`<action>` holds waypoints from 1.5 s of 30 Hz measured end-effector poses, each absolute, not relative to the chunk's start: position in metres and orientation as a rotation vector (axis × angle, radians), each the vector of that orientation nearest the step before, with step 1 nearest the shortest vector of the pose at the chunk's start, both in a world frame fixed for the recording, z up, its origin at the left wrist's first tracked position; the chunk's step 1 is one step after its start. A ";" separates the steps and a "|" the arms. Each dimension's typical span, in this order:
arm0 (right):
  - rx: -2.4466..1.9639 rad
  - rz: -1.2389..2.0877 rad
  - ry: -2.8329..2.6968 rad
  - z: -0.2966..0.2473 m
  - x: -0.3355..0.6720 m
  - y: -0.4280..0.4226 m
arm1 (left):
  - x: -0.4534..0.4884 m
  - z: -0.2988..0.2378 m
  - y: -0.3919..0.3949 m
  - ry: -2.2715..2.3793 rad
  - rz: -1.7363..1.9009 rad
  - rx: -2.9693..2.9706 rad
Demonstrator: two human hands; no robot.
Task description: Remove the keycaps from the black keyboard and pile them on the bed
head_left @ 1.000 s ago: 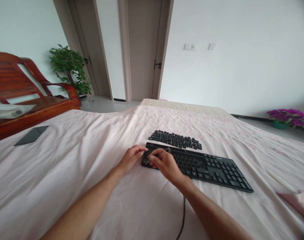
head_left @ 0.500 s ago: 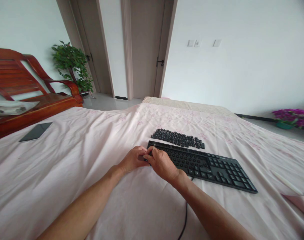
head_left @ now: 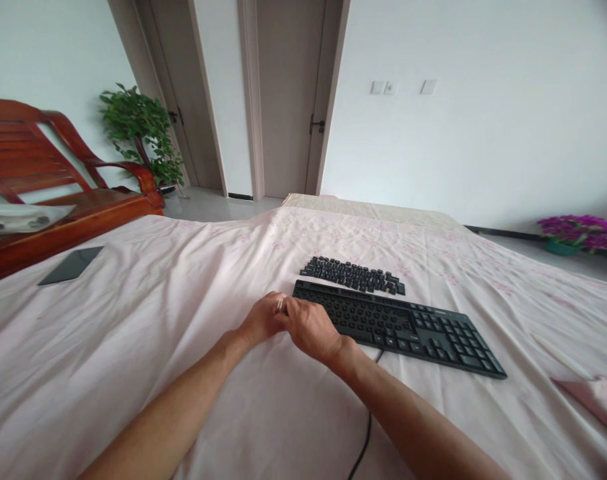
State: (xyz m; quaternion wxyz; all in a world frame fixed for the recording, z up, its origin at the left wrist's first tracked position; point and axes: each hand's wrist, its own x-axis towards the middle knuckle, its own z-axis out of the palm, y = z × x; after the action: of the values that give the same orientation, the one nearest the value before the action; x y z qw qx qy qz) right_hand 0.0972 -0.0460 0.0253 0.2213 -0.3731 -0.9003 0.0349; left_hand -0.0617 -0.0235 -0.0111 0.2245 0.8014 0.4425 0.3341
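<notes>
A black keyboard [head_left: 393,330] lies at a slant on the cloth; the key area on its left and middle is stripped of caps, while the number pad still has them. Behind it, loose black keycaps [head_left: 353,274] are laid out in rows. At the keyboard's left end, my left hand [head_left: 264,316] is closed, and what its fingers pinch is hidden. My right hand [head_left: 310,327] presses against it, closed on a small thin pale tool [head_left: 280,305] of which only a short end shows.
A pink floral cloth [head_left: 208,400] covers the surface. A dark flat phone-like slab [head_left: 72,265] lies at the left, and a black cable [head_left: 368,433] runs toward me. On the right are a thin pale stick [head_left: 560,355] and some pink fabric [head_left: 596,397].
My right hand has shifted left, off the keyboard's corner, and now meets my left hand. The pale tool end has moved left and lower with it. The view has turned slightly.
</notes>
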 end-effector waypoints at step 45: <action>-0.871 0.699 -1.653 -0.012 0.124 -0.051 | -0.043 -0.008 -0.031 1.066 1.121 1.948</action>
State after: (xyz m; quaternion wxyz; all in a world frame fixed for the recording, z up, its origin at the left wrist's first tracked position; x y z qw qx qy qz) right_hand 0.1240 -0.0513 -0.0117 0.5423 -0.3666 -0.6963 0.2944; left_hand -0.0428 -0.0308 -0.0081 0.3212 0.7417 0.4059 0.4266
